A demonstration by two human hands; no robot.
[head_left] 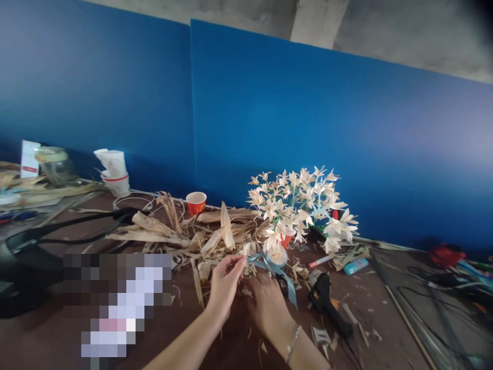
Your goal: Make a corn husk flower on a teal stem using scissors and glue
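My left hand [224,280] is raised a little over the table, thumb and fingertips pinched on a small pale husk flower [245,250]. Beside it, my right hand [268,303] is palm down and low on the tabletop, fingers reaching forward and thumb apart. Nothing shows in its grasp, though the fingertips are partly hidden. Just beyond it lie a light blue ribbon [291,292] and a small round container [277,255]. A bunch of cream husk flowers [290,208] on green stems stands behind, in an orange-red cup [287,238].
Dry corn husks [227,228] are heaped behind my hands. A black glue gun [327,303] and a marker [320,261] lie to the right. Along the blue partition [308,113] stand a red paper cup [196,203], white cups [116,182] and a glass jar [57,167].
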